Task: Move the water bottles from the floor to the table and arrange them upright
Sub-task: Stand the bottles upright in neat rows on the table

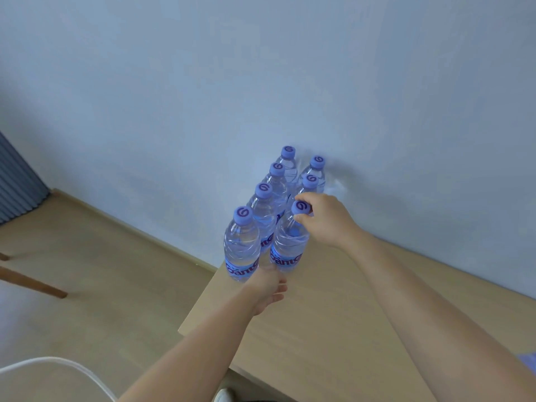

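1. Nearest the lens: two bare forearms reaching out over the light wooden table (333, 329) toward the wall.
2. Right hand (324, 220) pinching the cap of the nearest right-row bottle (290, 242) between thumb and curled fingers.
3. Left hand (268, 288) low at the base of the bottles, fingers loosely extended, touching or just beside the nearest left-row bottle (242, 250); cannot tell whether gripping anything.
4. Seven water bottles (275, 198) standing upright in two rows at the table's far left corner, close to the wall: four on the left, three on the right, all with purple caps.
5. Beyond: pale blue wall (261, 68), wooden floor (101, 271), brown chair leg (32, 282) at left, white cable (58, 365) at bottom left.
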